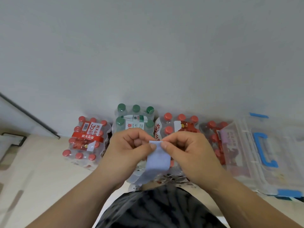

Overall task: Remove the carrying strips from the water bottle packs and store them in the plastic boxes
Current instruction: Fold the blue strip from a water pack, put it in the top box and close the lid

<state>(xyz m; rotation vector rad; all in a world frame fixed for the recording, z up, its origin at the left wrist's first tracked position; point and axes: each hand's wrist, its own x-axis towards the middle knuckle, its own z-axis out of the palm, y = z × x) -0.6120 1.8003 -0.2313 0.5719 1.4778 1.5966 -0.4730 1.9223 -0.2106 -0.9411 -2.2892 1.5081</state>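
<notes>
A person's left hand (131,145) and right hand (185,148) pinch a detached pale strip (158,160), not yet boxed; the leftmost pack (79,150) wears its red band (88,137); what the plastic box (263,145) holds is unclear.

Both hands, left hand (131,145) and right hand (185,148), pinch a pale strip (158,159). Bottle packs (87,137) line the wall. A clear box (263,153) sits right.
</notes>
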